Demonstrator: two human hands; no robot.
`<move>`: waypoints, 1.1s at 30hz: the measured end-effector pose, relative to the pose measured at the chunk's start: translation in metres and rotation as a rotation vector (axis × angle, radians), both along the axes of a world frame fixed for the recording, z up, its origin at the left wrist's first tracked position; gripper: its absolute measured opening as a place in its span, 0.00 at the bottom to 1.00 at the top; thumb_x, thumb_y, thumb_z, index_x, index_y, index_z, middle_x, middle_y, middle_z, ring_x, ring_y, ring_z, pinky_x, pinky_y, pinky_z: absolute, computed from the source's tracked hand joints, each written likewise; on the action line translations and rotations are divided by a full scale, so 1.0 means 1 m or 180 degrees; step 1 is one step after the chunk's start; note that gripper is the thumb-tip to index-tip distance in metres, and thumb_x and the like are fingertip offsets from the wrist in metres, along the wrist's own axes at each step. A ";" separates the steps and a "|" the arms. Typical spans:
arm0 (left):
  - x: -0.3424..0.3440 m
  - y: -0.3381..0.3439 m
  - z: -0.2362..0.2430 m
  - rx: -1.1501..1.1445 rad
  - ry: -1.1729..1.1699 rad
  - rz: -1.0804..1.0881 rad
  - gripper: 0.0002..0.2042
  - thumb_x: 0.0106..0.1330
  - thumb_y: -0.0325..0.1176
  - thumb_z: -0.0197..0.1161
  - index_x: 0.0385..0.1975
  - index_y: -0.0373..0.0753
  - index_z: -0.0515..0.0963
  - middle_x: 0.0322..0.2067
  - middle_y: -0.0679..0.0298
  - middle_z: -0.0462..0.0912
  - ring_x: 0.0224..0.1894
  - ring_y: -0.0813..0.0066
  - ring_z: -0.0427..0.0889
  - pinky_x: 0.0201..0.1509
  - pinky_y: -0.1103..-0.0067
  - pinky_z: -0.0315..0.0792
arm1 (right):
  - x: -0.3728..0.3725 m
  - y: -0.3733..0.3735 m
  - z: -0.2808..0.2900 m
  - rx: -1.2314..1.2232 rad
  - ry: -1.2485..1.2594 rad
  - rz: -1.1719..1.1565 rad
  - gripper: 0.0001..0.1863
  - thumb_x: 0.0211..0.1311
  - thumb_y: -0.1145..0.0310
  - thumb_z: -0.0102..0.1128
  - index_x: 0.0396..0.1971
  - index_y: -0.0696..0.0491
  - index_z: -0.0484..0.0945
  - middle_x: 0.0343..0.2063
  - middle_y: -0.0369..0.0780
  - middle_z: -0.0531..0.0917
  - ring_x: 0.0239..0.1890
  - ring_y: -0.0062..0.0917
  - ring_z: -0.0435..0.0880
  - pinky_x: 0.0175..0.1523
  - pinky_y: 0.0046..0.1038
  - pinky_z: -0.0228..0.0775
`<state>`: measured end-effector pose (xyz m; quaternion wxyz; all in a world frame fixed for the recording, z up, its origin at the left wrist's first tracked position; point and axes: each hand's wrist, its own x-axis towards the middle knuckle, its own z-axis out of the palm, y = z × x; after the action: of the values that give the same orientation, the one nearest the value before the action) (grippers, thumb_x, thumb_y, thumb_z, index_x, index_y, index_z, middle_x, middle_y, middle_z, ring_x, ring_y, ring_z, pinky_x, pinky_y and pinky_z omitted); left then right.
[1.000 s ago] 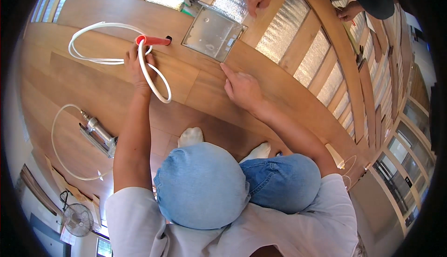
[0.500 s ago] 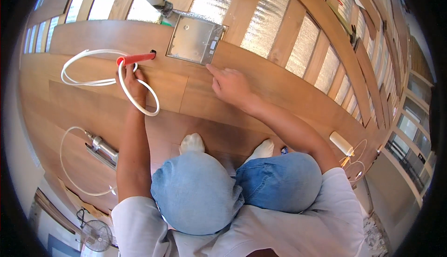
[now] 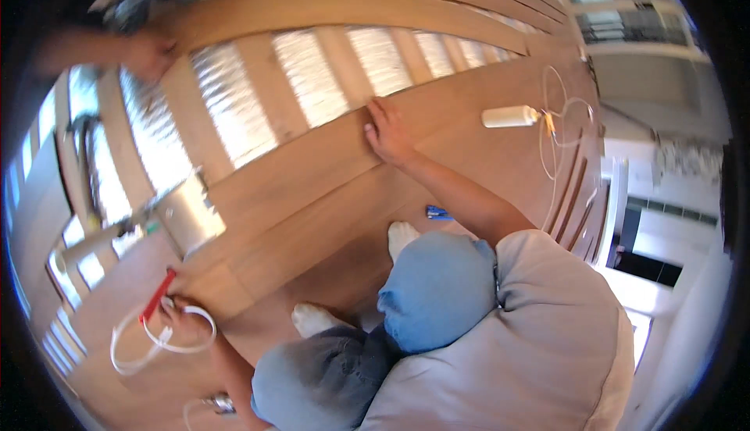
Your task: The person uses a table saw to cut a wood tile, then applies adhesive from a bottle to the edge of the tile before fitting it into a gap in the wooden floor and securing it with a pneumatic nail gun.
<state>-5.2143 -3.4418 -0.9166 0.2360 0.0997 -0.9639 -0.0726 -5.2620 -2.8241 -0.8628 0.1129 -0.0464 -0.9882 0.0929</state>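
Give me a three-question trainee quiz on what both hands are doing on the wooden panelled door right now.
1. True or false: the right hand rests flat on the wooden panelled door.
2. What does the left hand grip? A) red-handled tool with looped white tube B) white cylindrical bottle C) small blue object
3. Fill in: the white bottle lies to the ____ of the right hand.

Key: 1 true; 2 A; 3 right.

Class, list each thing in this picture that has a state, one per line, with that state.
Left hand: closed on the red-handled tool.
Red-handled tool: held, lying on the wood.
White hose: looped beside the left hand.
Right hand: open, flat on the wooden door panel.
White tube: lying on its side.
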 end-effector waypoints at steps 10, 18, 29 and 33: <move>-0.014 -0.010 -0.015 -0.0282 -0.0070 -0.0140 0.18 0.72 0.39 0.52 0.52 0.31 0.77 0.49 0.43 0.78 0.51 0.46 0.77 0.55 0.57 0.70 | 0.012 0.020 -0.001 -0.0281 -0.0076 0.0326 0.27 0.63 0.65 0.53 0.62 0.54 0.70 0.61 0.47 0.72 0.67 0.43 0.66 0.74 0.46 0.52; -0.015 -0.021 -0.028 -0.0405 -0.0100 -0.0189 0.18 0.71 0.38 0.52 0.51 0.29 0.77 0.49 0.45 0.78 0.48 0.46 0.76 0.54 0.57 0.69 | 0.018 0.024 -0.014 -0.0185 0.0244 0.0243 0.29 0.57 0.68 0.56 0.61 0.52 0.71 0.61 0.45 0.72 0.64 0.41 0.69 0.65 0.42 0.64; -0.017 0.004 0.000 -0.0593 0.0069 -0.0374 0.22 0.76 0.43 0.45 0.52 0.31 0.77 0.45 0.47 0.79 0.44 0.48 0.77 0.48 0.60 0.69 | 0.024 0.027 -0.013 -0.0278 0.0424 -0.0009 0.23 0.51 0.72 0.59 0.51 0.52 0.75 0.48 0.43 0.76 0.51 0.38 0.73 0.56 0.40 0.67; -0.014 -0.007 -0.006 -0.0575 -0.0120 -0.0292 0.23 0.76 0.43 0.42 0.53 0.30 0.76 0.45 0.46 0.79 0.44 0.48 0.76 0.48 0.60 0.68 | 0.023 0.026 -0.010 -0.0326 0.0506 0.0012 0.21 0.49 0.74 0.59 0.47 0.53 0.75 0.44 0.43 0.76 0.49 0.39 0.73 0.55 0.39 0.65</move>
<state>-5.2283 -3.4485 -0.9223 0.2222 0.0351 -0.9744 0.0058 -5.2393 -2.7977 -0.8730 0.1883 -0.0428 -0.9701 0.1469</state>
